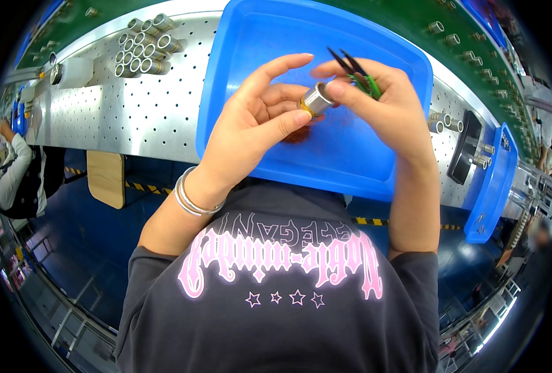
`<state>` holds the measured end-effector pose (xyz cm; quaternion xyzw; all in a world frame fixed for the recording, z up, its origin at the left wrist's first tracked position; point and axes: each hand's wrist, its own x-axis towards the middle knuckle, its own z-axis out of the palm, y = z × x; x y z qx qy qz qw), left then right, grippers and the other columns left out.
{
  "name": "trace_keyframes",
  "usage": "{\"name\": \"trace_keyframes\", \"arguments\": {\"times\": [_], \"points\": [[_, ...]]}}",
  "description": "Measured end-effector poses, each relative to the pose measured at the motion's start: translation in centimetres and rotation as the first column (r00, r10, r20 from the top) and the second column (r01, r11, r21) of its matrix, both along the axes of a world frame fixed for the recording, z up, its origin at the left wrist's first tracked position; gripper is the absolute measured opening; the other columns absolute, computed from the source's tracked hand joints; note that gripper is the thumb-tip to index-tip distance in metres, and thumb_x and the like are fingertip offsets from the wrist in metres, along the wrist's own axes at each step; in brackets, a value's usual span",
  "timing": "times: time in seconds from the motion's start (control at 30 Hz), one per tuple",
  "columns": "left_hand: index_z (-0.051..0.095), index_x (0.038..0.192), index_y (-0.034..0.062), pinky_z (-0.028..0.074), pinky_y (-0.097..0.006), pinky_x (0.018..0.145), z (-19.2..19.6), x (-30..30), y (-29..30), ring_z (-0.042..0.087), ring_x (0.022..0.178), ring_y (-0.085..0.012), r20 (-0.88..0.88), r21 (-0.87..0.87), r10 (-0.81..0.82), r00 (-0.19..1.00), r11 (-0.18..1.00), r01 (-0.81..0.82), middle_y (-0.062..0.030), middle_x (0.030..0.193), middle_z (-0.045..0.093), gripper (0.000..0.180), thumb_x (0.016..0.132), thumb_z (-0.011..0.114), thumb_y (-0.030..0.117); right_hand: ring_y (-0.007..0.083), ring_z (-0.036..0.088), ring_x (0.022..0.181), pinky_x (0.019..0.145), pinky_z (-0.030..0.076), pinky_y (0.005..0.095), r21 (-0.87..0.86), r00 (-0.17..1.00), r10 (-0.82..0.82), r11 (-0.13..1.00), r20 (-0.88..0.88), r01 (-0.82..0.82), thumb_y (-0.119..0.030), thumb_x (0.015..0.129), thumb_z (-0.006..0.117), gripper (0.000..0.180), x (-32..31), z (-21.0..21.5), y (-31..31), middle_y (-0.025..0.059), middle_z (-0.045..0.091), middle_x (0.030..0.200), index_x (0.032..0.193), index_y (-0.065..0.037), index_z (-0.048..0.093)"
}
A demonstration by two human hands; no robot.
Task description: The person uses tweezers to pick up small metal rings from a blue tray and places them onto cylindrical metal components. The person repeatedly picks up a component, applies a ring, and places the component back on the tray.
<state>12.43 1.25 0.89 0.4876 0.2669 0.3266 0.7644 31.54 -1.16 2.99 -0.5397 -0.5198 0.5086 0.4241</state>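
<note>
Over the blue tray (350, 177), my left hand (257, 112) pinches a short metal sleeve (316, 99) with a yellowish band at its lower end. The sleeve is tilted, its open mouth facing up and right. My right hand (381, 93) is closed around small tweezer-like snips (361, 78) with green handles and dark points aimed up and left. Its thumb and fingertips are close to the mouth of the sleeve; whether they touch it I cannot tell. Beneath my left hand, a reddish-brown patch (296, 135) lies on the tray's floor, partly hidden.
Several metal sleeves (144, 46) stand grouped on the perforated metal bench (170, 112) at left. At right are a few more sleeves (447, 122), a dark phone-like slab (465, 149) and another blue tray (490, 193). A green belt (406, 22) carries sleeves behind. A wooden stool (106, 179) stands below left.
</note>
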Motion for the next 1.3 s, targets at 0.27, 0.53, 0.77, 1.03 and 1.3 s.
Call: {"name": "trace_keyframes", "arguments": {"times": [0.27,0.53,0.77,1.03,1.3], "points": [[0.041,0.13,0.0029,0.048,-0.028,0.082,0.6,0.1,0.0,0.061,0.092,-0.018,0.046,-0.195,0.071,0.996,0.979,-0.061,-0.0127,0.103,0.06,0.049,0.084,0.06,0.005,0.0089,0.057,0.069,0.061,0.044,0.0217,0.077,0.997,-0.08,0.994,0.0,0.08,-0.011,0.082,0.062,0.012,-0.1,0.7,-0.3,0.0038,0.061,0.071,0.082,0.001,0.061],[0.047,0.125,0.0014,0.049,-0.026,0.079,-0.1,0.5,-0.2,0.062,0.09,-0.0173,0.019,-0.182,0.109,0.994,0.978,-0.103,-0.0122,0.102,0.061,0.046,0.082,0.063,0.005,0.0065,0.052,0.061,0.054,0.039,0.0191,0.11,0.958,-0.007,0.993,-0.287,0.041,-0.013,0.085,0.06,0.012,-1.0,1.9,0.5,0.0046,0.062,0.071,0.083,-0.001,0.06],[0.045,0.128,0.0031,0.049,-0.027,0.079,0.0,0.2,-0.2,0.062,0.09,-0.0174,0.012,-0.105,0.04,0.999,0.994,-0.038,-0.0121,0.103,0.061,0.048,0.083,0.061,0.005,0.001,0.029,0.045,0.043,0.025,0.0178,-0.028,0.864,-0.215,0.973,-0.456,0.228,-0.016,0.086,0.058,0.015,-0.9,0.2,2.0,0.0114,0.065,0.081,0.088,-0.001,0.061],[0.04,0.131,0.005,0.049,-0.03,0.085,0.5,-0.1,0.1,0.062,0.095,-0.0197,0.055,-0.249,0.096,0.994,0.965,-0.079,-0.0163,0.107,0.059,0.047,0.087,0.056,0.013,0.0013,0.025,0.043,0.043,0.024,0.0186,0.159,0.755,-0.168,0.927,-0.634,0.34,-0.013,0.091,0.05,0.016,0.8,-0.2,0.6,0.0141,0.064,0.084,0.091,0.0,0.059],[0.037,0.133,0.0045,0.048,-0.029,0.088,-0.2,-0.2,0.2,0.06,0.099,-0.0206,0.095,-0.273,0.133,0.987,0.957,-0.103,-0.0175,0.111,0.057,0.049,0.088,0.054,0.013,0.0014,0.022,0.042,0.044,0.024,0.0181,0.368,0.776,0.045,0.897,-0.63,0.247,-0.012,0.094,0.043,0.019,1.4,0.6,0.0,0.0135,0.061,0.086,0.096,0.0,0.057]]}}
